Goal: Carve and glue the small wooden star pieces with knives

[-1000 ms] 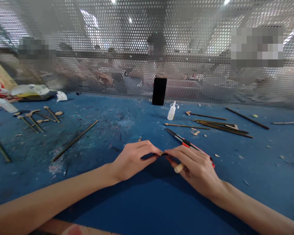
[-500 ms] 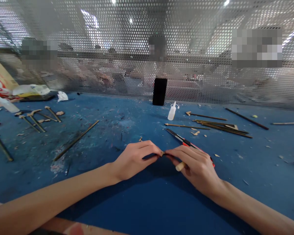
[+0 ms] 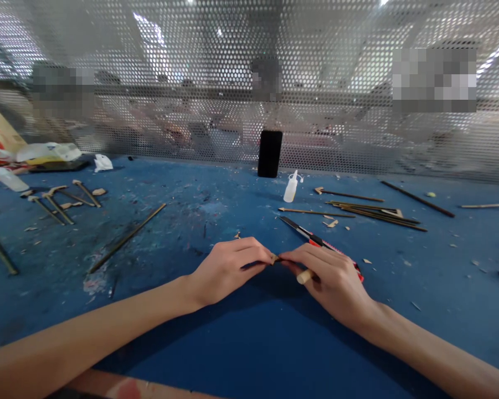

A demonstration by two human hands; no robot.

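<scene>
My left hand (image 3: 231, 270) is closed in a pinch on a small brown wooden piece (image 3: 274, 259) at the centre, just above the blue table. At the piece's other side, the thumb and fingertips of my right hand (image 3: 331, 272) are pressed together. Most of the small piece is hidden by fingertips. A pale round wooden stick (image 3: 305, 276) pokes out from under the curled right fingers; its rest is covered by the hand. Directly beyond my right hand lies a red and black utility knife (image 3: 315, 238), its blade out and pointing to the far left.
A white glue bottle (image 3: 291, 187) and an upright black phone (image 3: 269, 154) stand near the perforated metal screen (image 3: 216, 119). Several thin dark sticks (image 3: 374, 213) lie at right. Several sticks with wooden heads (image 3: 58, 208) lie left, near a single long stick (image 3: 128, 238). Wood chips are scattered around.
The view has shifted very slightly. Both hands keep the same pinch at the small wooden piece, with barely any movement of the fingers.
</scene>
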